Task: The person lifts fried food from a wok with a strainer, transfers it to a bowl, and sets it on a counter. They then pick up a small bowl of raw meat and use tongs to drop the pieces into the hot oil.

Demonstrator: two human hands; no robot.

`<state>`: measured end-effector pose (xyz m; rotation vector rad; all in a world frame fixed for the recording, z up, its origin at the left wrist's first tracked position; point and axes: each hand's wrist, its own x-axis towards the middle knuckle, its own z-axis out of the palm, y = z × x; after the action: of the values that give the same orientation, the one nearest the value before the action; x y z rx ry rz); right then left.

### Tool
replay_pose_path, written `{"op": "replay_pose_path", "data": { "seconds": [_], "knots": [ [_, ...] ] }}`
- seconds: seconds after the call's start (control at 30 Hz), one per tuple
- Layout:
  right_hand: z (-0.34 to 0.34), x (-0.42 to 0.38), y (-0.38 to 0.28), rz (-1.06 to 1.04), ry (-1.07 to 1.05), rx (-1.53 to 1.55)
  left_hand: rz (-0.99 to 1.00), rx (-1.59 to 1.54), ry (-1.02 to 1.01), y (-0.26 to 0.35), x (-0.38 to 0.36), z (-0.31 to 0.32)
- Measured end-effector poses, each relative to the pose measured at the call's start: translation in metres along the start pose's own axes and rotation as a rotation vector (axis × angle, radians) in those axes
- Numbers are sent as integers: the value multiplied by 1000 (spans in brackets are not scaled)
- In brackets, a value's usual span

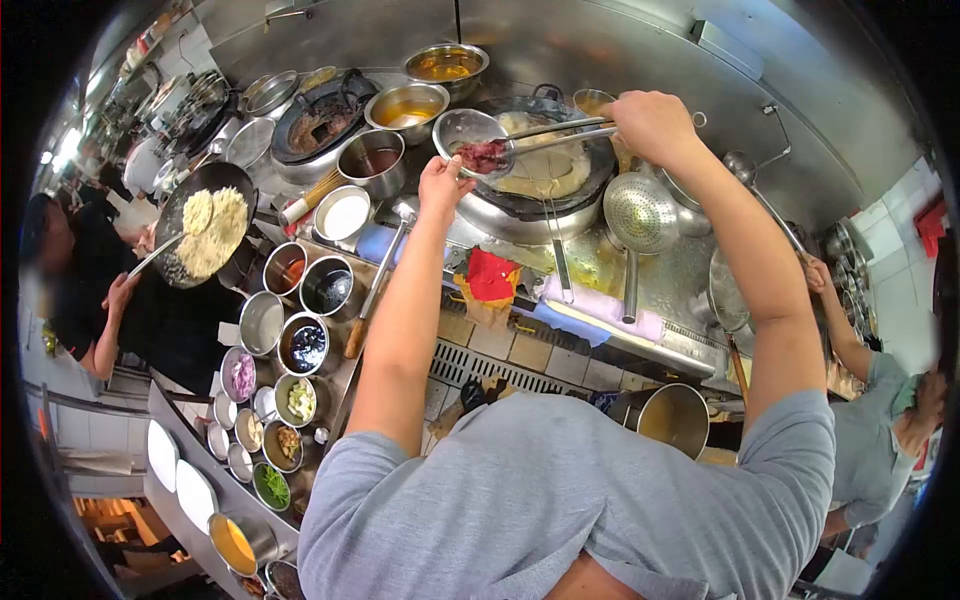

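My left hand (445,186) is closed on the rim of a metal bowl (466,127), tilted over the near-left edge of a large wok (560,150). Dark red pieces, like raw meat, (483,156) lie at the bowl's lower side. In my right hand (652,124), closed and raised above the wok's right side, are long metal tongs or chopsticks (562,132) whose tips reach the red pieces. Pale liquid with foam fills the wok below. A thin wire tool (558,240) leans over the wok's front rim.
A perforated ladle (640,213) lies right of the wok. Bowls of liquid (408,108) stand behind left. Several ingredient pots (303,343) line the left counter. One co-worker at left holds a pan of rice (215,225); another person (870,400) works at right.
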<state>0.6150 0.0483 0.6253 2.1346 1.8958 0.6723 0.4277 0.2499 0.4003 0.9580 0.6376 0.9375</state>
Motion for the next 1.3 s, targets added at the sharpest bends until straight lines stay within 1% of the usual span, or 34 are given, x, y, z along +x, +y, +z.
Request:
{"op": "replay_pose_path", "data": {
  "seconds": [0.03,0.07,0.1,0.13,0.17,0.23,0.27,0.3,0.37,0.4,0.43,0.5,0.53,0.6,0.63,0.7,0.77,0.8,0.83,0.87,0.9,0.93,0.97,1.03,1.1,1.13,1.17,1.2,1.27,1.3],
  "knots": [
    [3,4,3,41,-47,17,6,0,2,-2,5,1],
    [6,5,7,38,-39,15,-8,-71,69,-3,12,2],
    [12,4,13,116,-40,106,-24,-144,136,-5,19,3],
    [19,4,19,196,-42,197,-42,-172,152,-7,29,2],
    [26,7,24,198,-36,194,-36,-173,149,-6,36,1],
    [46,10,34,359,-95,345,-66,-120,194,-6,47,0],
    [55,14,37,393,-131,363,-95,-88,211,-6,50,-2],
    [66,18,39,392,-130,364,-93,-88,212,-6,54,-5],
    [93,29,43,455,-177,400,-108,-50,225,-14,67,-16],
    [114,41,46,461,-256,393,-135,-29,221,-13,70,-18],
    [119,48,41,514,-301,394,-128,-31,223,-11,72,-18],
    [156,72,40,502,-395,356,-112,-4,223,-9,73,-21],
    [161,82,37,489,-398,355,-103,10,219,-7,73,-22],
    [171,93,29,585,-370,300,-54,56,211,-4,72,-27],
    [161,94,25,580,-376,303,-39,94,213,-3,75,-32],
    [106,87,15,489,-207,287,14,282,220,5,73,-43],
    [57,67,2,285,-9,225,68,410,292,12,73,-51],
    [37,60,-5,291,-13,224,111,506,272,11,79,-59],
    [20,53,-12,194,36,171,115,560,240,14,81,-63],
    [11,49,-18,101,84,118,99,543,170,19,80,-65],
    [8,49,-23,117,81,116,87,526,99,26,81,-65],
    [6,50,-28,46,67,76,-26,511,34,33,80,-62],
    [3,52,-31,-26,54,35,-26,513,21,38,79,-57],
    [20,60,-34,-12,56,17,-134,319,-82,43,76,-47],
    [33,69,-32,44,-48,30,-158,280,-120,33,84,-47],
    [26,64,-34,114,-75,117,-184,154,-66,25,90,-48],
    [30,63,-31,117,-69,111,-209,26,-10,21,94,-47],
    [42,60,-24,199,-77,179,-203,-29,5,16,98,-48],
    [51,56,-13,357,-126,336,-195,-15,76,13,100,-50],
    [58,57,-7,356,-125,333,-189,2,114,11,103,-52]
  ]
}}
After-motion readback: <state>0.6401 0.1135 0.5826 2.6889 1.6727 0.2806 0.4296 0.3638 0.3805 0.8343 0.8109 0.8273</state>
